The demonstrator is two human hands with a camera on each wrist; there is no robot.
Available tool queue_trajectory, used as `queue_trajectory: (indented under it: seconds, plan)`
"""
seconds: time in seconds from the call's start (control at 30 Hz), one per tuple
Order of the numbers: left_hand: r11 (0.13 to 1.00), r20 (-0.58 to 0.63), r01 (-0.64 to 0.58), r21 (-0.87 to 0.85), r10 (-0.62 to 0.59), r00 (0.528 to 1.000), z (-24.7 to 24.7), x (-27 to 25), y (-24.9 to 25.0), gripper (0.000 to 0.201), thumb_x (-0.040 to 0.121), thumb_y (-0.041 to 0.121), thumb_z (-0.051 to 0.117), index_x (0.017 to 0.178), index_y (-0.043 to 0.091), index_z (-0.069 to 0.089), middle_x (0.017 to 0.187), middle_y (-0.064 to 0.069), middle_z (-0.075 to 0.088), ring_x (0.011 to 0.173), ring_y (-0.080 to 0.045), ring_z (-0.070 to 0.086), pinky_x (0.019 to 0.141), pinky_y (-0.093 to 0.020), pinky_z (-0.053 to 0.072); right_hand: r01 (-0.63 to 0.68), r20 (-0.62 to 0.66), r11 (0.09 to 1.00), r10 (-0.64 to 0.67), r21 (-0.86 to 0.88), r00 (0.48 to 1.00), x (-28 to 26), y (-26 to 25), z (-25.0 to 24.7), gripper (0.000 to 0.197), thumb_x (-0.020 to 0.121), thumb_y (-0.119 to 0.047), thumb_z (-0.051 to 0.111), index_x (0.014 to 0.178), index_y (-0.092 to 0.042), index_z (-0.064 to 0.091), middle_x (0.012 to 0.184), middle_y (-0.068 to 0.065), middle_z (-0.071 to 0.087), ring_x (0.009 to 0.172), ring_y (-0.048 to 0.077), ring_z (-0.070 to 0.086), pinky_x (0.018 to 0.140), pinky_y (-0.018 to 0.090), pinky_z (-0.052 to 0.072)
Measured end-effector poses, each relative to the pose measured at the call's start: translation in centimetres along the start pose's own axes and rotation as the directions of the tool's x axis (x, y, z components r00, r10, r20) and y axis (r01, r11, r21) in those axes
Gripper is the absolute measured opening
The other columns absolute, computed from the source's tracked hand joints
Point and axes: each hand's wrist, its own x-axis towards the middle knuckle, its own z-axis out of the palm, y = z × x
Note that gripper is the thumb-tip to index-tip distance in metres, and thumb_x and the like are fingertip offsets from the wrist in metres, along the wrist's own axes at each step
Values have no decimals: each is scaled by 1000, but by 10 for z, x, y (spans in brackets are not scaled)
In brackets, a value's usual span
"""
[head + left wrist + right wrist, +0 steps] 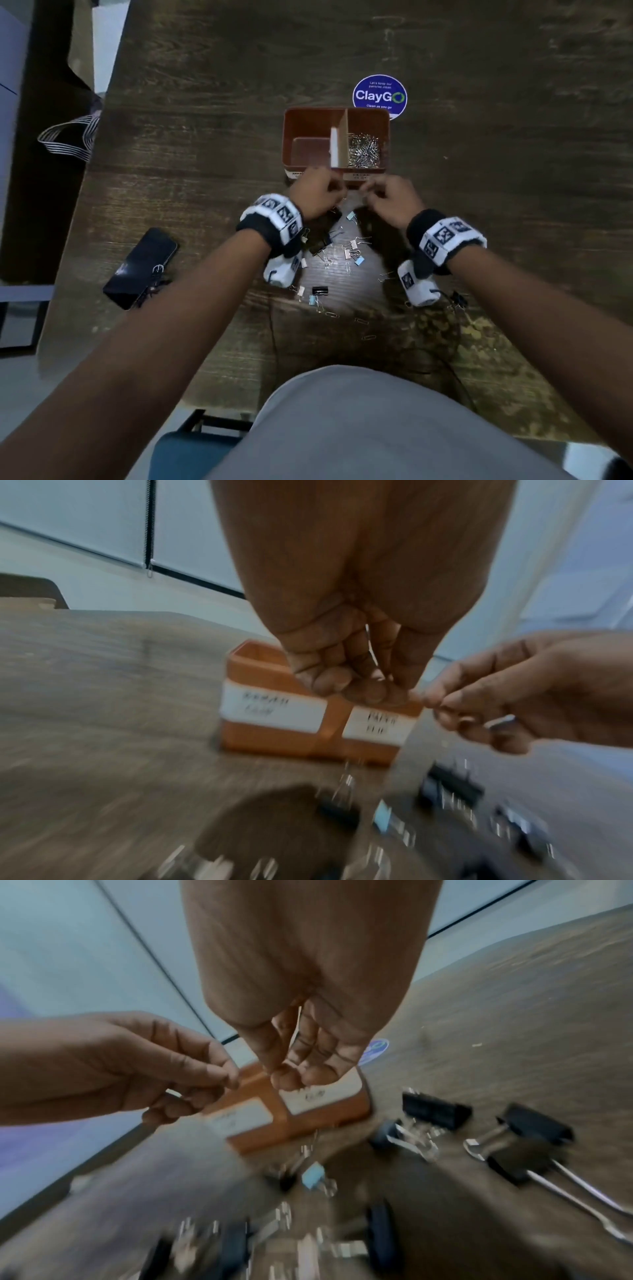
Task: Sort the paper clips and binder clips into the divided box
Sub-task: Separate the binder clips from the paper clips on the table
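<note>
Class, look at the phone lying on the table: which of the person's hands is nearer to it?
Left. The left hand is up by the box, on the phone's side of the table; the right hand is beyond it, farther from the phone.

An orange divided box [336,116] with white labels [272,710] holds silver paper clips [363,151], near black, blue and pink binder clips [351,254] on a dark brown wood-grain table [205,102] with a blue round sticker [379,96].

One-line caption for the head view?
Both hands meet before the divided box; paper clips fill its right compartment.
</note>
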Motion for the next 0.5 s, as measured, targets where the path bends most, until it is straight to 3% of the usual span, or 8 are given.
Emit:
queue_trajectory:
  seconds: [0.07,0.13,0.23,0.3,0.37,0.43,0.5]
  plan:
    - [996,110,48,76,-56,992,23,-29,-23,16,95,22,57,92,14,71,85,-1,70,71,-10,62,70,-28,51,50,185,992,-28,-114,982,-24,12,20,17,93,-11,55,103,-16,68,96,-6,65,86,5,56,83,20,43]
    - [988,162,78,135,-99,982,45,-55,-45,16,94,22,58,87,14,70,82,0,69,71,-11,64,74,-35,57,127,310,960,-45,-248,950,-42,26,40,18,93,-13,54,103,-17,68,100,-4,65,88,7,56,86,24,45]
    - [979,166,38,202,-72,984,72,-84,-65,15,92,22,59,95,19,73,94,2,71,82,-13,65,82,-35,55,213,373,902,-64,-375,926,-60,41,67,21,93,-19,55,111,-17,66,113,0,61,103,15,55,89,25,41]
    - [976,148,-34,216,1,989,85,-94,-68,21,93,21,58,108,22,72,105,1,68,94,-15,62,86,-33,51,254,363,862,-89,-439,927,-67,47,81,23,93,-22,55,113,-16,64,114,3,58,105,20,56,90,30,45]
    - [968,126,-74,242,44,991,96,-97,-67,25,94,22,55,113,22,70,107,-2,66,97,-20,61,85,-35,50,224,275,847,-97,-482,957,-69,51,92,24,93,-26,56,111,-11,63,113,5,56,101,22,57,86,33,48]
    - [962,80,-47,270,26,996,105,-96,-65,26,95,23,53,114,20,70,108,-6,66,98,-25,62,83,-35,49,130,141,863,-69,-488,988,-68,51,100,28,91,-29,60,107,-7,62,114,8,57,100,25,58,84,33,47]
    - [957,22,27,289,-35,999,111,-92,-62,27,97,25,51,113,16,70,110,-8,64,97,-28,62,80,-35,47,65,86,866,-26,-496,996,-67,50,107,32,88,-29,64,110,-6,60,117,11,57,102,28,58,84,33,47]
